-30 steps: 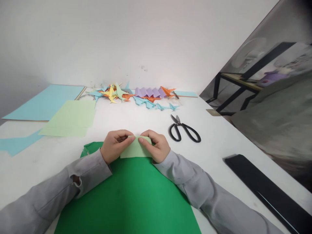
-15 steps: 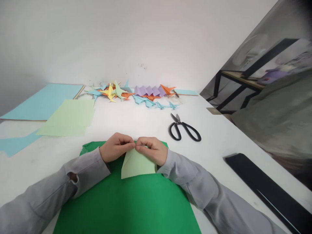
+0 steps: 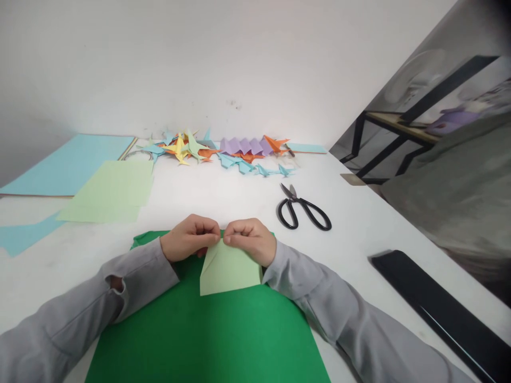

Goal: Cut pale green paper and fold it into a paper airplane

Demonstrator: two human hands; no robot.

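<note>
A piece of pale green paper (image 3: pixel 231 272), with a crease near its left side, hangs from both hands over a green mat (image 3: pixel 207 335). My left hand (image 3: pixel 190 236) pinches the paper's upper edge between thumb and curled fingers. Close beside it, my right hand (image 3: pixel 252 239) grips the same edge, thumb on the near side. The thumbs are almost touching, and the fingers hide the paper's top edge. Beyond my right hand lie black-handled scissors (image 3: pixel 302 207), blades partly apart and pointing away.
Light green sheets (image 3: pixel 109 191) and a large blue sheet (image 3: pixel 66 165) lie at the left, near a blue scrap (image 3: pixel 30 234). Folded paper figures (image 3: pixel 191 148) and a pleated purple strip (image 3: pixel 244 147) line the wall. A long black object (image 3: pixel 439 308) lies at the right.
My hands have drawn slightly apart at the paper's top edge. More of the pale green paper shows, including a crease at its left. The view has shifted a little.
</note>
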